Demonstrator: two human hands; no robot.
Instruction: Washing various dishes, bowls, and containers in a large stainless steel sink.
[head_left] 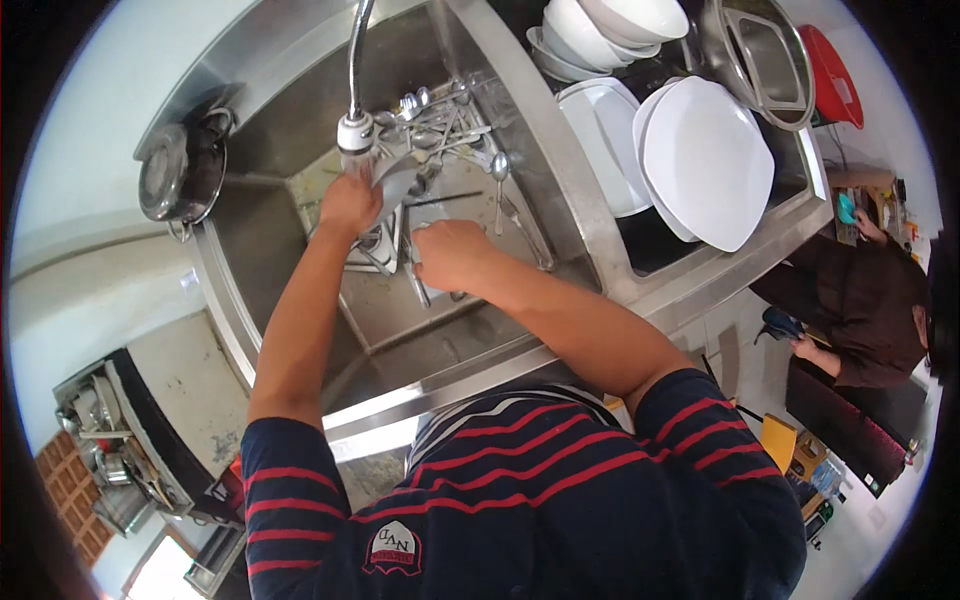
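Observation:
In the steel sink, my left hand is closed just under the white tap head, beside a pale curved piece that it seems to grip; its kind is unclear. My right hand is a closed fist low over the basin, knuckles up, and what is in it is hidden. A slim metal handle lies by its fingers. Loose cutlery heaps toward the far side, with a spoon and a fork to the right. Between my hands, more metal pieces lie partly covered.
White plates and stacked white bowls stand on the right, near a steel pan and a red basin. A steel pot sits at the sink's left edge. Far right, another person holds something dark.

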